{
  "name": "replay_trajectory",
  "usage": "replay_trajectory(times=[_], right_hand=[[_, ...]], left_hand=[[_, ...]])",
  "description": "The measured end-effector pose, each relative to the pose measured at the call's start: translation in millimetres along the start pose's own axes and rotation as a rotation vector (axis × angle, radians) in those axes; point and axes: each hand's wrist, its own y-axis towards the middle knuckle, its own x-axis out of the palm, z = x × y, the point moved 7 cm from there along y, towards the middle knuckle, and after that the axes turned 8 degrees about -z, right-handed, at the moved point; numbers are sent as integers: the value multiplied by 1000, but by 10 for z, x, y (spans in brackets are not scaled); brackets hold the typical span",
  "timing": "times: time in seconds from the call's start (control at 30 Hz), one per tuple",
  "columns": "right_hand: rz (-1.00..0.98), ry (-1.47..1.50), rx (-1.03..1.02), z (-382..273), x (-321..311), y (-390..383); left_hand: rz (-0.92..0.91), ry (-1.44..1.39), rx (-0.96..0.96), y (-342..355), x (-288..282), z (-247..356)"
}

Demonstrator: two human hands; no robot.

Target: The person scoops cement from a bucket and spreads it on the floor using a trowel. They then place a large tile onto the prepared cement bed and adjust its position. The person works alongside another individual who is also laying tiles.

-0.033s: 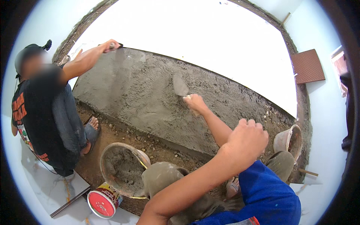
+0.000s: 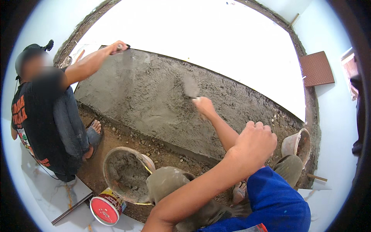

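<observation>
My right hand (image 2: 203, 106) grips a trowel by its handle, the blurred blade (image 2: 190, 86) over the rough wet mortar bed (image 2: 143, 96). My left hand (image 2: 253, 145) hangs with curled fingers in front of my right arm; whatever is under them, if anything, is hidden. At the left a co-worker (image 2: 42, 116) in a dark shirt and cap crouches, one hand (image 2: 116, 47) reaching out with a tool along the far edge of the mortar, where a large white surface (image 2: 201, 27) begins. A bucket (image 2: 108, 174) holding mortar stands beside my knee.
A second bucket (image 2: 290, 145) sits at the right. A red-lidded tub (image 2: 104, 208) rests by marble-look tiles (image 2: 71, 216) and a metal bar at lower left. A brown square board (image 2: 317, 67) leans at the right wall. Bare soil with stones lines the near side.
My right hand and the trowel have shifted slightly rightward, and the blade is more blurred. The co-worker's reaching hand has moved a little to the right.
</observation>
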Motion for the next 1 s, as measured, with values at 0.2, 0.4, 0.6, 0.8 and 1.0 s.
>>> replay_trajectory(times=[0.2,0.4,0.6,0.8,1.0], right_hand=[[312,1432,628,270,529,-730],[25,814,295,-830,723,180],[-76,-242,83,-265,-196,303],[-80,-310,326,1018,-962,-279],[79,-3,547,1775,-899,-603]], left_hand=[[39,-16,-10,-173,-178,-59],[81,-8,-62,-117,-170,-57],[5,16,-47,-71,-71,-26],[9,31,-5,-65,-121,-7],[-69,33,59,-75,13,185]])
